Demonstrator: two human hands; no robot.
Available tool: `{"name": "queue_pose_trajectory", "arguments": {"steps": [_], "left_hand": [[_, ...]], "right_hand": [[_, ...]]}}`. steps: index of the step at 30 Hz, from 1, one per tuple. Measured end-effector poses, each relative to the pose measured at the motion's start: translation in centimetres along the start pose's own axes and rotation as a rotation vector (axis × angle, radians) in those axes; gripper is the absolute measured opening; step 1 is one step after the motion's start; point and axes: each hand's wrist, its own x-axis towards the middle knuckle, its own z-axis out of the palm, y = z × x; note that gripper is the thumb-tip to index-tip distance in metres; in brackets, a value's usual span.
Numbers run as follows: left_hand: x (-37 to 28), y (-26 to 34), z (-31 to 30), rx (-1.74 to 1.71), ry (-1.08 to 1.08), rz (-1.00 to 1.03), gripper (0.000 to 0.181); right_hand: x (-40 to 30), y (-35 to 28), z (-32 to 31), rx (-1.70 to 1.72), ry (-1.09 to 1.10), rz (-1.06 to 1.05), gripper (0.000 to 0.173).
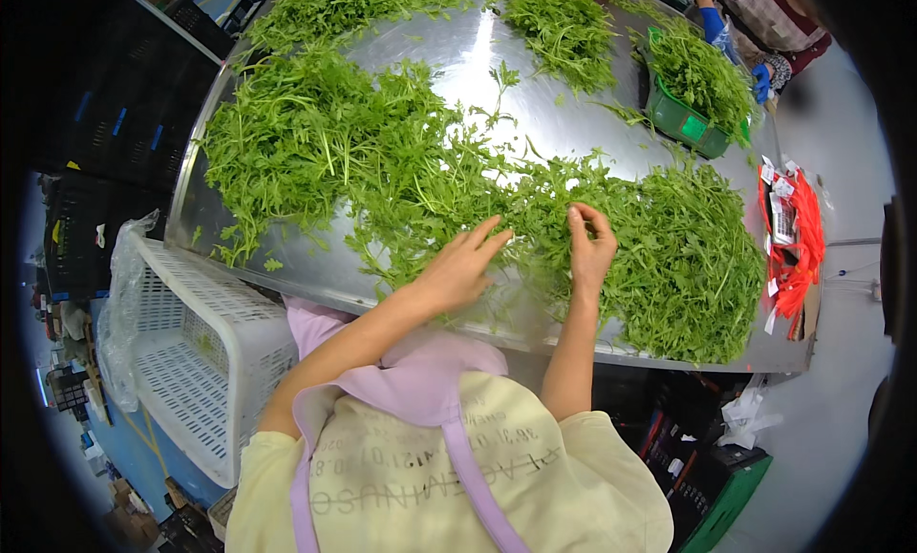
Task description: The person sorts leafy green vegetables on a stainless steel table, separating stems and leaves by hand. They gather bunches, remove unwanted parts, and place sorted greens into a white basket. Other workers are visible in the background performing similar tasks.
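Loose leafy greens (308, 130) with serrated leaves lie spread over a shiny metal table (401, 41). My left hand (462, 263) is over the near edge of the greens, its fingers apart and pointing right; no stem shows in it. Just to its right, my right hand (591, 241) is raised at the greens, with thumb and forefinger close together at the tips. Whether a stem is pinched there cannot be told. A denser pile of greens (680, 266) lies to the right of that hand. Some leaves between my wrists are blurred.
A white perforated plastic crate (233, 324) with clear film stands at the table's left. A green basket (688, 119) full of greens sits at the far right, near a co-worker's blue-gloved hands (761, 82). Red strips with white tags (806, 238) hang at the right edge.
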Motion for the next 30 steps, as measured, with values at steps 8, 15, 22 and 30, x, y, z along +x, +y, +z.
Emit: {"name": "queue_pose_trajectory", "arguments": {"steps": [8, 15, 22, 30], "left_hand": [[-0.9, 0.1, -2.2, -0.761, -0.146, -0.482, 0.04], [-3.6, -3.8, -2.7, -1.691, 0.179, -0.721, 0.032], [-6.1, -6.2, -2.6, -1.74, 0.308, -0.761, 0.019], [-5.4, -5.2, -3.0, -1.619, 0.266, -0.846, 0.019]], "right_hand": [[-2.5, -5.8, 1.1, 0.154, -0.021, -0.197, 0.008], [-7.3, -9.6, 6.2, 0.126, -0.538, -0.701, 0.02], [-5.7, -2.2, 5.1, -0.545, -0.298, -0.474, 0.017], [-4.8, -2.5, 3.7, -0.274, -0.368, -0.324, 0.012]]}}
